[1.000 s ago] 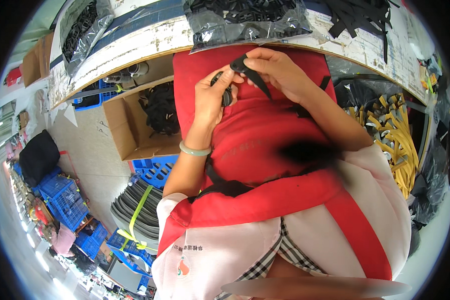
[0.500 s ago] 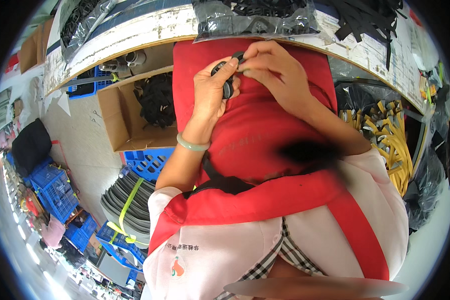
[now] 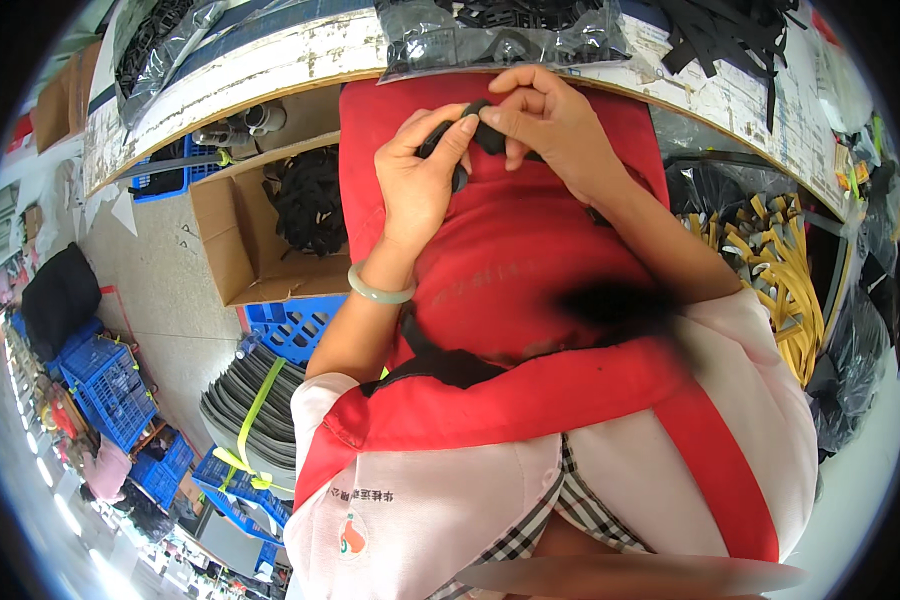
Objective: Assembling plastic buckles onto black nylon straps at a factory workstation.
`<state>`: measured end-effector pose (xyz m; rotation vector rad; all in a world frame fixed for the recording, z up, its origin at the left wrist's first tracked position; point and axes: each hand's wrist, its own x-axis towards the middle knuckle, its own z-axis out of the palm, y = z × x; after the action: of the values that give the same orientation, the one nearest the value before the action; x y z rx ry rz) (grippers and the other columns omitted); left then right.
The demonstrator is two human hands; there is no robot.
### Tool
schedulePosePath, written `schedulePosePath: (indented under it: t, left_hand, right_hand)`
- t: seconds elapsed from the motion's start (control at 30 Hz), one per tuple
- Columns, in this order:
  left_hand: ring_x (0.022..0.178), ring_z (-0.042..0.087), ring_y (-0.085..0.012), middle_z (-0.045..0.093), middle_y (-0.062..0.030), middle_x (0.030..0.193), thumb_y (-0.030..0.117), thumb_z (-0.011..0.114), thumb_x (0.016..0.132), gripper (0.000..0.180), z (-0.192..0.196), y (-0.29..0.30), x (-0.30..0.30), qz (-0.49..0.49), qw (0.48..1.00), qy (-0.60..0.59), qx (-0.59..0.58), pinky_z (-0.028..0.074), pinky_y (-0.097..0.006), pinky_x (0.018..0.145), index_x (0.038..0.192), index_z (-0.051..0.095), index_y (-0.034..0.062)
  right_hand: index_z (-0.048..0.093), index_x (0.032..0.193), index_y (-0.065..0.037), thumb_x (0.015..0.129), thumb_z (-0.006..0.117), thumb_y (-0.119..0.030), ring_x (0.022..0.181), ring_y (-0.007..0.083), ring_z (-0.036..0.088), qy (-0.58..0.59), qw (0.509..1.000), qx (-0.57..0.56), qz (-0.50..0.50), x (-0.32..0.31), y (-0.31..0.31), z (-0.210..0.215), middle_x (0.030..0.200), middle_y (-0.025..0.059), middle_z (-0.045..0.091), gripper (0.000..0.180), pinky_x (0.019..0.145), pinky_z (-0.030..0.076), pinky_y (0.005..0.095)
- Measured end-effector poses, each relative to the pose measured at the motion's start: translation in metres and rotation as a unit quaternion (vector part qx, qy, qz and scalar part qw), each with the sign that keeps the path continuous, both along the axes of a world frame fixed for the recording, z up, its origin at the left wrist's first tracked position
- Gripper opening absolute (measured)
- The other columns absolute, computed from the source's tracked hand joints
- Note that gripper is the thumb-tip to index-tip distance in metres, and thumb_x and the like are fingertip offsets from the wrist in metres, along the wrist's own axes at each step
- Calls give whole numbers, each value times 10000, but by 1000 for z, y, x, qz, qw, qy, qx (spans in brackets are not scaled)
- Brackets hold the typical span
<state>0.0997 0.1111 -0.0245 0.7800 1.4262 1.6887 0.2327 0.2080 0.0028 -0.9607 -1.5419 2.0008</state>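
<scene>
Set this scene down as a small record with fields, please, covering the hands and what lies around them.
Left hand: closed around a small black object, partly hidden
Right hand: at a dark, flat piece between the hands; grip unclear
Beneath hands: red cloth
Worn white table: clear plastic bag of black pieces; loose black straps
Left side: open brown cardboard box holding black material
Right side: bundle of yellow strips

A short, flat strip of black fabric-like material [image 3: 488,139] slants between the left hand [image 3: 418,180] and the right hand [image 3: 562,132], its upper end pinched by the fingers, its lower part partly hidden. A black, rounded, smooth-looking item [image 3: 432,141] sits in the left hand, partly covered; whether 1 piece or 2 is unclear.
</scene>
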Motion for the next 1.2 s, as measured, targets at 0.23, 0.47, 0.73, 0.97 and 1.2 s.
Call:
schedulePosePath:
  t: [0.23, 0.47, 0.73, 0.97, 1.2]
  left_hand:
    - [534, 526, -81, 587, -34, 674, 50, 665, 869, 140, 5, -23, -18, -53, 996, -62, -37, 387, -200, 485, 989, 674, -22]
    - [511, 507, -84, 616, -67, 764, 93, 614, 900, 214, 50, -126, -110, 97, 981, 59, -157, 400, -206, 453, 1088, 649, -4]
    - [575, 530, -43, 640, -35, 830, 126, 597, 932, 181, 21, -97, -72, 150, 969, 118, -157, 401, -195, 487, 1056, 683, 27]
    - [681, 558, -103, 615, -37, 797, 180, 535, 968, 242, -14, -32, -24, 50, 966, -252, -40, 460, -225, 613, 991, 669, -20]
    - [680, 609, -188, 620, -105, 876, 99, 566, 933, 246, -21, -38, -48, -63, 926, -361, -94, 479, -254, 458, 1145, 581, -25]
  right_hand:
    - [615, 868, -51, 904, 629, -252, 504, 63, 490, -1, 953, -249, 172, -3, 18, -14, 679, -8, 550, 204, 463, 412, 204]
    - [605, 918, -47, 924, 589, -203, 526, 39, 472, -52, 990, -7, 129, -20, 21, -14, 695, -21, 535, 157, 476, 381, 193]
    - [619, 967, -27, 927, 595, -209, 545, 66, 535, -68, 943, 26, 325, -55, -36, 14, 731, 34, 603, 188, 493, 448, 212]
    - [596, 922, -4, 915, 611, -172, 527, 75, 547, -97, 950, -4, 295, -34, -24, 0, 674, 34, 589, 169, 450, 428, 214]
    - [583, 991, -18, 927, 601, -186, 548, 81, 567, 8, 981, -143, 129, -10, -2, -13, 766, 48, 622, 181, 463, 451, 200]
